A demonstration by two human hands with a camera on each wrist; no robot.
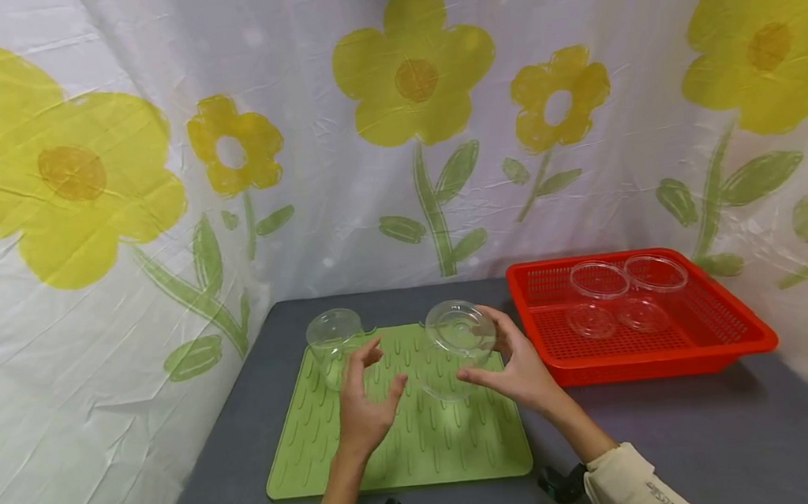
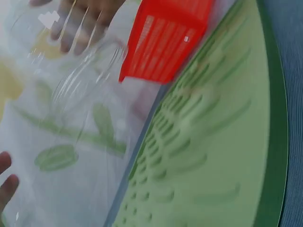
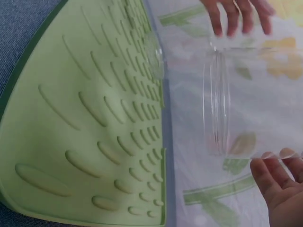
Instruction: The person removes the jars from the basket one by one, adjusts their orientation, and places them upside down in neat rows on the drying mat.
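Observation:
My right hand (image 1: 516,366) holds a clear plastic jar (image 1: 459,335) above the green mat, thumb on the near side and fingers at its right. In the right wrist view the jar's ridged rim (image 3: 217,104) faces down toward the mat. To the left of that jar, my left hand (image 1: 367,413) is raised over the mat with its fingers apart, holding nothing. A second clear jar (image 1: 335,332) stands at the mat's far left, just beyond the left fingers. Only the left fingertips (image 2: 8,187) show at the edge of the left wrist view.
The green ridged mat (image 1: 406,465) lies on a dark grey table (image 1: 216,488). At the right stands a red perforated basket (image 1: 726,321) with two clear jars (image 1: 595,280) inside. A flower-printed curtain (image 1: 328,195) hangs behind the table.

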